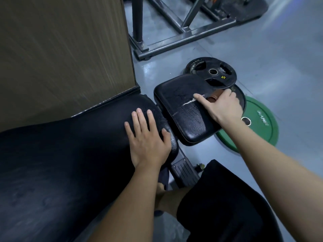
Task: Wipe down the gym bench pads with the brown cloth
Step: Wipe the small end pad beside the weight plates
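Head view: right hand [222, 106] presses the bunched cloth [214, 97] onto the seat pad [181, 109]; left hand [148, 137] lies flat, empty, on the back pad [70, 151]

Head-worn view, steeply down, close

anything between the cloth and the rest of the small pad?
Yes. A black weight plate overhangs the small pad's far corner, beside the brown cloth under the right hand. The near, cracked part lies bare.
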A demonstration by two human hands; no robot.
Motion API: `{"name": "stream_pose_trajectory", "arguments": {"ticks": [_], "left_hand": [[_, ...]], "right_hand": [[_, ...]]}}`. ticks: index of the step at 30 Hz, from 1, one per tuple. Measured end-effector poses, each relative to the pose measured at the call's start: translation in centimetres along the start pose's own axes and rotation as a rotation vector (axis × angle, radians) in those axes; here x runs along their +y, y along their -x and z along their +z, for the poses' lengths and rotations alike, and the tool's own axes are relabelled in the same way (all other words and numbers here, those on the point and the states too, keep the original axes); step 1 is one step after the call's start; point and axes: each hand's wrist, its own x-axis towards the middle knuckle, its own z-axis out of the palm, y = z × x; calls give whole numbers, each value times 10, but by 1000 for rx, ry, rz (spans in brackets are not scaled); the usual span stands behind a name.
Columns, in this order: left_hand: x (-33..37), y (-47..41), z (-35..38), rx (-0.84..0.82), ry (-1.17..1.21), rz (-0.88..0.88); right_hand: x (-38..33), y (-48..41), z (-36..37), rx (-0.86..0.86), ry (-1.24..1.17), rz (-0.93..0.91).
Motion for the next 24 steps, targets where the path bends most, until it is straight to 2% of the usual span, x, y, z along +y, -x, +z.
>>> {"name": "stream_pose_trajectory", "arguments": {"ticks": [4,9,14,20,24], "left_hand": [[0,-1,3,16,10,-1],[-1,1,6,27,-13,9],[0,-1,4,22,-20,7],[1,-3,3,13,-16,-4],[2,-3,2,33,4,-2]], "right_hand": [[4,2,-2,-29,-20,51],[-43,-40,-3,-147,-56,10],[-84,-63,10,-88,-3,-84],[-54,-40,5,-77,-97,-41],[-13,3,-2,-15,-82,98]]}}
